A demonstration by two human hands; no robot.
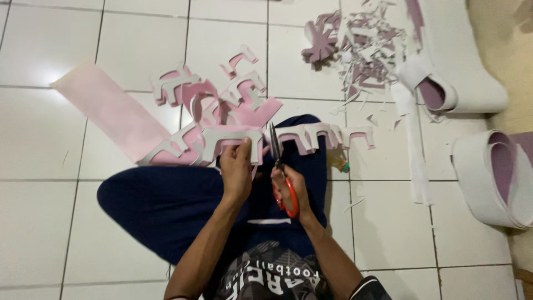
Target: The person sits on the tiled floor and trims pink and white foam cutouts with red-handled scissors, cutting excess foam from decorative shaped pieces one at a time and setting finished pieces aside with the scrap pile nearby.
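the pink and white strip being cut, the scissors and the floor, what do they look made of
Strip: looks like thin flexible sheet, foam or coated paper, matte white one side, pink the other; it curls and cuts cleanly. Scissors: dark metal blades, glossy orange handles, probably plastic. Floor: glazed white tile, likely ceramic, with grout lines and reflections.

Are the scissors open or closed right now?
Open. The scissors in the right hand have their two blades spread slightly apart at the edge of the pink-and-white strip that the left hand holds.

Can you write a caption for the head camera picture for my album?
Right hand works orange-handled scissors while left hand holds a pink-and-white cut-out strip.
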